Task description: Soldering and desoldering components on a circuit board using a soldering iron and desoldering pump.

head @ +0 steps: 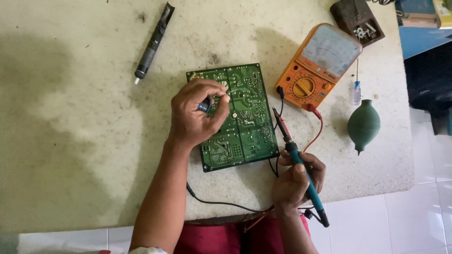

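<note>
Head view: two hands work over a green circuit board on a worn table.

From left: a dark tube-shaped tool lies at ten o'clock, tip toward seven. Left hand rests on the board, grip clenched on a small dark part. Board lies flat at centre, long axis running twelve to six; stiff, probably fragile, best held by its edges. Right hand, at five o'clock, grasps a teal soldering iron, tip toward eleven. An orange multimeter and a green bulb blower sit at two and three o'clock.
</note>
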